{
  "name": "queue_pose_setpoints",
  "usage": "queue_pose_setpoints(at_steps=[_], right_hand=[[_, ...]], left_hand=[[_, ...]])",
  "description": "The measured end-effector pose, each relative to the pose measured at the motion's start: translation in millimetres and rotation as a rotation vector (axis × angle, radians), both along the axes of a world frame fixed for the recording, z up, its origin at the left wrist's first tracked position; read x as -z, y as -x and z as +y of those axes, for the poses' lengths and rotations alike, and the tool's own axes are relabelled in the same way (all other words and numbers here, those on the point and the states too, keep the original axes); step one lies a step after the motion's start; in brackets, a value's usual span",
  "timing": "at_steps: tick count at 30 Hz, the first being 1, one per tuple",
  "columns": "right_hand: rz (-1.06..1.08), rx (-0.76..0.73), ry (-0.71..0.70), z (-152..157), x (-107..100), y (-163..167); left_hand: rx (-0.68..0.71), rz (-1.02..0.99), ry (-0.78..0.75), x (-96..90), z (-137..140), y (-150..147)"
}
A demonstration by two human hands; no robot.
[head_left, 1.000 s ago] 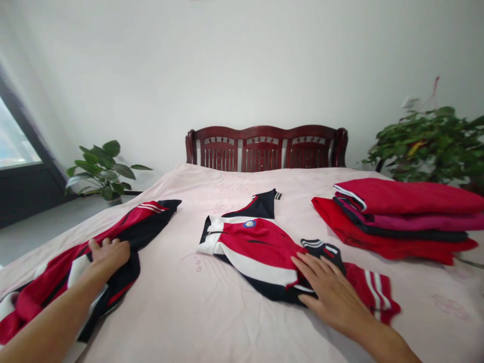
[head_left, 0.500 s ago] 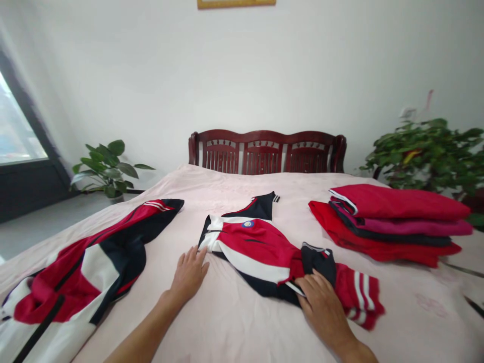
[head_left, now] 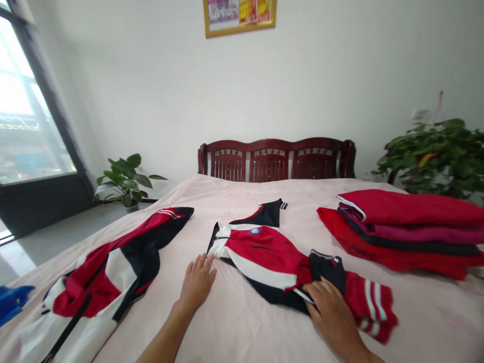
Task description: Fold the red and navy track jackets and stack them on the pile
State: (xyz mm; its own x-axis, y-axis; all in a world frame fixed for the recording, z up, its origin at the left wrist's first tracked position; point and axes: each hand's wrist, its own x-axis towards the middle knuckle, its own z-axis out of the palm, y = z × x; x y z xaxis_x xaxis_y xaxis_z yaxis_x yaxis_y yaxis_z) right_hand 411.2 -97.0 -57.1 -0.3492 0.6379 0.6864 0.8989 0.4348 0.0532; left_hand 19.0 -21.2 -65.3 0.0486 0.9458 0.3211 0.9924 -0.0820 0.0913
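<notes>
A red, white and dark navy jacket [head_left: 260, 247] with a round blue badge lies on the bed, its collar to the left and a dark sleeve folded over near its hem. My left hand [head_left: 198, 282] rests on the sheet by the collar, fingers stretched out and their tips at the collar's edge. At the jacket's lower right, my right hand [head_left: 330, 307] is closed on the edge, with the white trim running between thumb and fingers. Red striped fabric [head_left: 372, 302] sticks out beyond that hand. Some of the edge is hidden under my fingers.
Left of my arms, a similar jacket [head_left: 132, 267] is spread out. A stack of red and magenta clothes [head_left: 408, 229] sits at the right. A blue object [head_left: 13, 302] shows at the left edge. The wooden headboard [head_left: 268, 159] and potted plants [head_left: 128, 179] stand behind.
The view has tilted up and turned slightly left, showing more of the picture frame and the blue object. Both hands keep their places on the jacket.
</notes>
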Motion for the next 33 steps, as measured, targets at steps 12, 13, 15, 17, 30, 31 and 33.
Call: queue_pose_setpoints(at_steps=[12,13,15,17,30,31,33], right_hand=[[0.004,0.007,-0.037,2.0,1.9,0.9],[0.002,0.007,-0.039,2.4,2.8,0.1],[-0.008,0.000,-0.041,3.0,4.3,-1.5],[-0.016,-0.010,-0.046,3.4,5.1,-2.5],[0.019,-0.016,-0.003,1.6,2.0,-1.9],[0.024,-0.019,0.004,0.6,0.4,-1.3],[0.039,-0.021,0.025,-1.3,-3.0,0.3]], left_hand=[[-0.001,-0.056,0.064,-7.4,0.1,1.5],[-0.004,-0.062,0.069,-7.8,0.2,1.6],[-0.006,-0.070,0.070,-8.2,0.4,1.9],[-0.001,-0.076,0.061,-8.2,0.6,2.4],[0.024,-0.108,0.033,-7.7,2.0,5.7],[0.026,-0.105,0.031,-7.6,2.2,6.1],[0.027,-0.099,0.032,-7.6,2.3,6.7]])
